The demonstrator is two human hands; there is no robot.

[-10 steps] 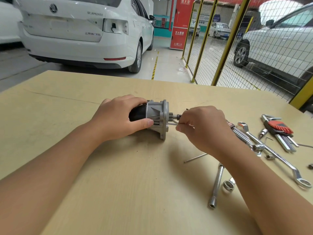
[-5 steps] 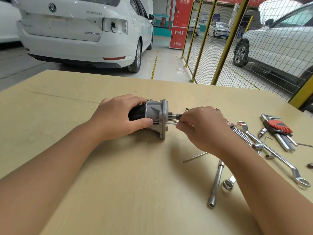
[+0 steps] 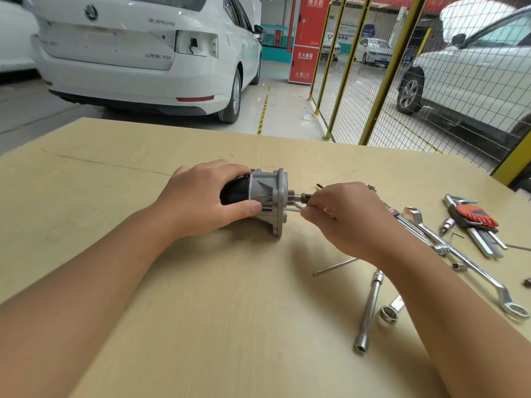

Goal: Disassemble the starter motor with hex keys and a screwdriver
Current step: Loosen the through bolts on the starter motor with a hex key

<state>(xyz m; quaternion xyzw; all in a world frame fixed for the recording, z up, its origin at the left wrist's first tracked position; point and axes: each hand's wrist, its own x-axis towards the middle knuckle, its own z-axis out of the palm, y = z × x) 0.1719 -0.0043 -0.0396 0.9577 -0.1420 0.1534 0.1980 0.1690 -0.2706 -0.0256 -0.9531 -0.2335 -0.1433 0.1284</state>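
Starter motor (image 3: 258,196) lies on its side at frame centre on the tabletop (image 3: 201,311), long axis running left–right across the picture, black body toward frame left, grey flanged nose housing and pinion shaft pointing toward frame right. Left hand (image 3: 201,196) is wrapped over the black body, thumb pressed along the near side against the housing; it pins the motor to the tabletop. Right hand (image 3: 342,214) sits just right of the flange, fingers curled and pinching a small hex key (image 3: 296,208), whose short leg runs roughly parallel to the motor axis into the face of the flange below the pinion. Whether the tip is seated in a bolt head: cannot tell, hidden by the flange edge. Judgement: a housing bolt is being worked loose; the turn must stay coaxial with the motor axis, so the right hand, the nearer one to that face, does the turning. Spare hex key set (image 3: 474,219) and ring spanner (image 3: 459,259) lie at right, well apart.
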